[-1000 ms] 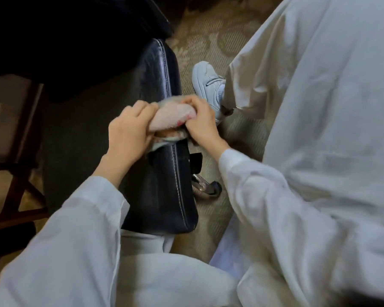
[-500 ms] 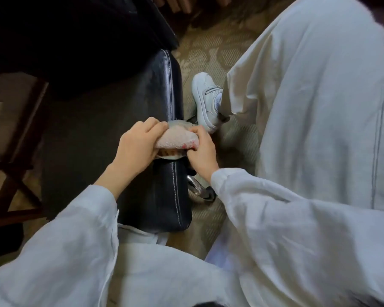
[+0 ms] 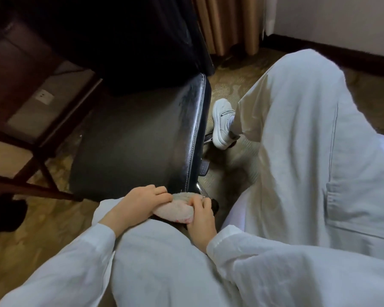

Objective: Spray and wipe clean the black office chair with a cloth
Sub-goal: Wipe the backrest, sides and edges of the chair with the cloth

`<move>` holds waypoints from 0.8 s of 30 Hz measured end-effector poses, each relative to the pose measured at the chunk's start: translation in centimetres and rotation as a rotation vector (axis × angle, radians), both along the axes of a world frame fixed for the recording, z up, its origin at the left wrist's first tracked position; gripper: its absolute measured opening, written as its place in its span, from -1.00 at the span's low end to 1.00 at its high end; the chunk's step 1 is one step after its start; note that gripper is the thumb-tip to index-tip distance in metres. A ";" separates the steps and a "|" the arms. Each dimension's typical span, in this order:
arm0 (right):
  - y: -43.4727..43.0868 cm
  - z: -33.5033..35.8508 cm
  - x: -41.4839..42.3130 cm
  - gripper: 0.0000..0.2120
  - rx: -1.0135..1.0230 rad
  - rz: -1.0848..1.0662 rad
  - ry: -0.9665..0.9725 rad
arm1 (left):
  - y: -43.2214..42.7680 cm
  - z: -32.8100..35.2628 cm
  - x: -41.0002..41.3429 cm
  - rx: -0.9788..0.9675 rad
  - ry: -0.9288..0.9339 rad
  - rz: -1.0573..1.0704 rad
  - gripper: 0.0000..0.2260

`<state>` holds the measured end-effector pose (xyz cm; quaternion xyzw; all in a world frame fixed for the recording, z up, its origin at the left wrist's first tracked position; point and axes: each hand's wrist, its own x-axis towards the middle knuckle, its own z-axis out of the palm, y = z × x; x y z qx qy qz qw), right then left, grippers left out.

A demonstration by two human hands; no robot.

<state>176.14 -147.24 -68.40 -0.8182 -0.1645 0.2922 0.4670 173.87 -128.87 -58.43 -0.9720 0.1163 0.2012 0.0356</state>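
"Chair (image 3: 129, 138) done yet?"

"Not by my reckoning: mid-wipe. Nearest me, my left hand (image 3: 140, 202) curls over the cloth (image 3: 175, 208), my right hand (image 3: 201, 217) pinches its other end, bunched on the seat's near corner. Beyond, the seat shines along its stitched edge; the backrest (image 3: 142, 41) farther off is too dark to judge."

"Spray?"

"No bottle in sight."

- Olive-gold patterned carpet (image 3: 31, 244) covers the floor.
- A white sneaker (image 3: 222, 122) stands on it, just beside the black office chair (image 3: 131, 147).
- Dark wooden furniture legs (image 3: 39, 165) stand on it at the left.
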 end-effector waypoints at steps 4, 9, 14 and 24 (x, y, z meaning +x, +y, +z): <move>0.6 0.1 -1.6 -0.63 -0.060 0.018 0.026 | -0.1 0.3 -0.9 0.053 0.015 -0.002 -0.56; 0.4 0.2 -0.9 -0.74 0.019 -0.041 -0.010 | -0.4 0.1 -0.8 0.059 -0.039 -0.022 -0.59; 0.8 0.8 2.1 -0.68 0.059 -0.119 -0.117 | 0.1 -0.7 1.1 0.016 -0.169 0.029 -0.56; 0.8 3.1 7.6 -0.58 0.062 -0.162 -0.152 | 0.9 -1.8 5.1 -0.063 -0.378 0.045 -0.68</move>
